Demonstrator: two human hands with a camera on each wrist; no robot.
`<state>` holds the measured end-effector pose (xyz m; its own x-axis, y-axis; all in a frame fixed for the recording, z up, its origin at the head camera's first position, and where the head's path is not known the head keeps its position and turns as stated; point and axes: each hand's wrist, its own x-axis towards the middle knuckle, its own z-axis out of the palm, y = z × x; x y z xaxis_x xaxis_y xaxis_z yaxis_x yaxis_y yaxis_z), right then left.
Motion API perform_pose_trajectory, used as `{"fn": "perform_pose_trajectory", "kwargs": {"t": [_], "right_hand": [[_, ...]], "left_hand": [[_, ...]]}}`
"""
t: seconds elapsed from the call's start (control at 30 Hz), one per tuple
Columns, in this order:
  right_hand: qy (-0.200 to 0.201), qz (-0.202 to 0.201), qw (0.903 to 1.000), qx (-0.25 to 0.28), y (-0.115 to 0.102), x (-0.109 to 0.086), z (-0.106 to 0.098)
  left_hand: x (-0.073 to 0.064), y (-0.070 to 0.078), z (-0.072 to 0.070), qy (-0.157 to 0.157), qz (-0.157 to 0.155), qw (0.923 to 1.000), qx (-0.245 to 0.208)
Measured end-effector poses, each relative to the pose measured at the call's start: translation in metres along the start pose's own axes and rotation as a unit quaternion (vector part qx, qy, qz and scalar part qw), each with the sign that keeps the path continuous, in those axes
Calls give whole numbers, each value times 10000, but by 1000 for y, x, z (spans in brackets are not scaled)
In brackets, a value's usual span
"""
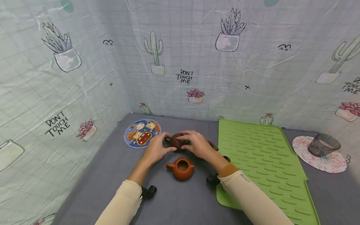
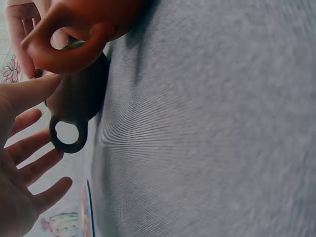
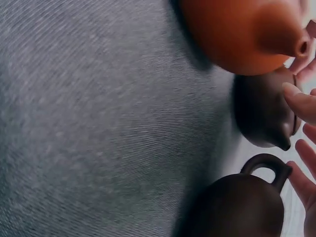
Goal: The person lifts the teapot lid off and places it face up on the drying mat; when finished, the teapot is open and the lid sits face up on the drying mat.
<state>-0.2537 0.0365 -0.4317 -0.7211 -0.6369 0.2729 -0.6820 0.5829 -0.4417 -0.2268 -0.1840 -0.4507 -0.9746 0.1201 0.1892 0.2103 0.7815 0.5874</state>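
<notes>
A dark brown teapot (image 1: 177, 143) stands on the grey cloth between both hands, its ring handle to the left. My left hand (image 1: 156, 148) is spread around the handle side; in the left wrist view its thumb (image 2: 37, 93) lies by the pot while the other fingers are splayed. From the right, my right hand (image 1: 197, 144) reaches over the pot, thumb and index finger on opposite sides of its top, gripping it. The lid is mostly hidden by the fingers. Nearer me sits an orange-brown teapot (image 1: 182, 172), lidless, its side handle pointing left.
Another dark teapot (image 3: 242, 207) with a loop handle stands to the right, largely behind my right forearm. A green ridged mat (image 1: 253, 150) lies right of it. At the far right a grey cup (image 1: 320, 147) rests on a pink-patterned coaster (image 1: 334, 164). A round cartoon mat (image 1: 135, 142) lies back left.
</notes>
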Motion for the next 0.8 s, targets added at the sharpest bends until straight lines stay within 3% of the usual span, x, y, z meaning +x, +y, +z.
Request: {"fn": "perform_pose_trajectory", "kwargs": {"t": [0.2,0.8], "right_hand": [[96,-121,9999,-39,6,1,11],[98,-204,9996,-159,3,1,11]], "left_hand": [[1,-1,4,49,-74,9999,-67],[5,-1,8,42,-185,9998,-76]]}}
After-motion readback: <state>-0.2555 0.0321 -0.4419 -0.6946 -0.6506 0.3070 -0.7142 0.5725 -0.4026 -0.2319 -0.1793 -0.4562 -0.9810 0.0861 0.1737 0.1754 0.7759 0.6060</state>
